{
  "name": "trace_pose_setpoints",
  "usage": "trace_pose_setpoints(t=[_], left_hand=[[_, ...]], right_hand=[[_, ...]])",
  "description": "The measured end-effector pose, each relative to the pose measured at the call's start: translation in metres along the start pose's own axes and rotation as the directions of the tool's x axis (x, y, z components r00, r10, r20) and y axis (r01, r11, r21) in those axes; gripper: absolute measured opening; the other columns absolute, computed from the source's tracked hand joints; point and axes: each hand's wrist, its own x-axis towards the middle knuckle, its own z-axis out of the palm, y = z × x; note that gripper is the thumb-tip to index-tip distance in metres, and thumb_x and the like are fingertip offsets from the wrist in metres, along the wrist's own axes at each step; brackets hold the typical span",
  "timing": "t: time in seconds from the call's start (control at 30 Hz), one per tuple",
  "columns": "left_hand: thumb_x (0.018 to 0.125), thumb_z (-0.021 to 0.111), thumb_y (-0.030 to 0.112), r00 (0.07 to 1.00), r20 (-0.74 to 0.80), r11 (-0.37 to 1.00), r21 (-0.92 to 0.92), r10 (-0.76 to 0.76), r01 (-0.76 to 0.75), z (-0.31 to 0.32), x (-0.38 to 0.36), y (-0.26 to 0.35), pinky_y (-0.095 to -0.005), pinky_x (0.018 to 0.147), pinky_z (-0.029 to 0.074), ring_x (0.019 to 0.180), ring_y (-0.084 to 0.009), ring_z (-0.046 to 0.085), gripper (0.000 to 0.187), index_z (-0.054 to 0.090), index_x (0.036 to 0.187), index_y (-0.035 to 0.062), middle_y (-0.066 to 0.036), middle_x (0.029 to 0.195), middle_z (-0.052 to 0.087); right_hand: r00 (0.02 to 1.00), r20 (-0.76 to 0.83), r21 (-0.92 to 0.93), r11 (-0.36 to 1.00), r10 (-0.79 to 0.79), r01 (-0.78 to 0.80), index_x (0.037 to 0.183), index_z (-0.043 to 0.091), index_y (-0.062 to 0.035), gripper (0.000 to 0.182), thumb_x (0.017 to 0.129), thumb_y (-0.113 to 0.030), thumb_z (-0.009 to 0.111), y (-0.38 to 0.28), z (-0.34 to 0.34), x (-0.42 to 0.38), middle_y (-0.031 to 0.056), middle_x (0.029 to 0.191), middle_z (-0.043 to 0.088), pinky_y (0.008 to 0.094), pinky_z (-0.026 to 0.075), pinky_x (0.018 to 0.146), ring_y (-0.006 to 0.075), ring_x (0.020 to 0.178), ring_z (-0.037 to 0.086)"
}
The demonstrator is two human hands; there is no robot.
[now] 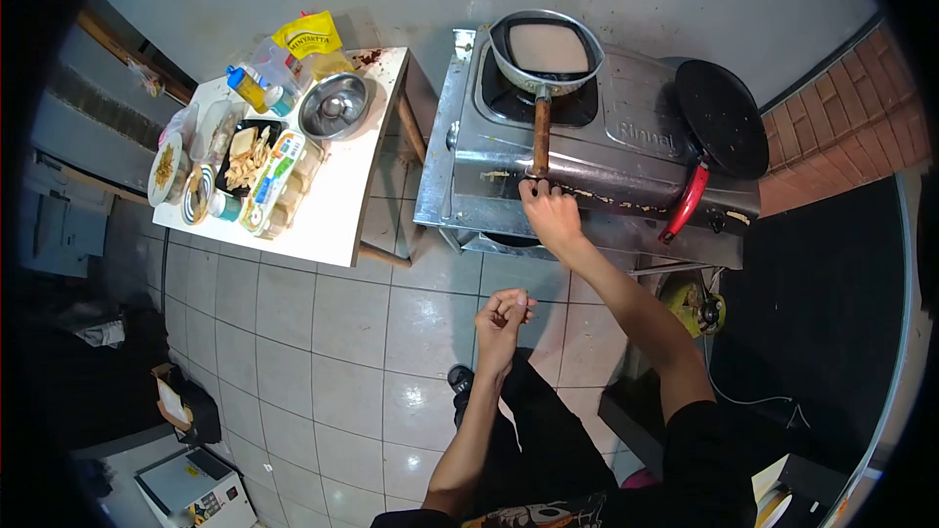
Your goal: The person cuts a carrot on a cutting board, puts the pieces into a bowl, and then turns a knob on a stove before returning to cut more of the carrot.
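Observation:
My right hand (553, 212) reaches to the front of the two-burner gas stove (641, 122), fingers closed at the left stove knob (533, 177), which they mostly cover. Just above it ends the wooden handle of a metal saucepan (542, 137). That pan sits on the left burner, with a dark square-rimmed container of pale, milky liquid (548, 47) showing inside it. Whether a flame burns beneath cannot be seen. Held in the air before my body, my left hand (501, 325) has its fingers loosely curled in, with nothing visible in them.
A black frying pan (722, 117) with a red handle leans at the stove's right end. On the left, a white table (328, 210) carries a steel bowl (334, 106), an egg carton (274, 183), a yellow oil pouch (309, 36) and plates of food. A gas cylinder (693, 308) stands below the stove.

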Motion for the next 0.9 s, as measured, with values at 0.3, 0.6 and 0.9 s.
trace_pose_setpoints(t=[0.3, 0.6, 0.9], left_hand=[[0.096, 0.068, 0.017, 0.998, -0.016, 0.998, -0.041, 0.054, -0.055, -0.018, 0.011, -0.007, -0.0254, 0.07, 0.048, 0.077, -0.0105, 0.06, 0.018, 0.065, 0.104, 0.0016, -0.008, 0.091, 0.07], [0.096, 0.068, 0.016, 0.996, -0.014, 0.99, -0.101, 0.092, -0.093, -0.032, 0.016, -0.023, -0.0258, 0.07, 0.048, 0.076, -0.0108, 0.06, 0.018, 0.065, 0.104, 0.0011, -0.009, 0.09, 0.07], [0.096, 0.068, 0.016, 0.995, -0.013, 0.986, -0.132, 0.104, -0.105, -0.038, 0.016, -0.038, -0.026, 0.071, 0.048, 0.076, -0.011, 0.06, 0.017, 0.065, 0.104, 0.0017, -0.009, 0.091, 0.07]], right_hand=[[1.0, 0.001, -0.094, 0.996, -0.008, 0.008, 0.102, 0.058, -0.0052, 0.024, 0.08, -0.012, 0.064, -0.002, -0.005, -0.003, 0.006, 0.074, 0.063, 0.0284, 0.053, 0.05, 0.017, 0.063, 0.068], [0.997, -0.072, -0.119, 0.993, 0.006, -0.015, 0.099, 0.057, -0.005, 0.021, 0.081, -0.012, 0.063, -0.002, 0.004, -0.006, 0.0042, 0.072, 0.062, 0.029, 0.053, 0.05, 0.0162, 0.062, 0.067], [0.997, -0.079, -0.083, 0.996, 0.008, -0.015, 0.101, 0.056, -0.002, 0.022, 0.082, -0.011, 0.062, 0.003, 0.008, -0.006, 0.008, 0.075, 0.066, 0.0311, 0.056, 0.052, 0.0196, 0.065, 0.07]])
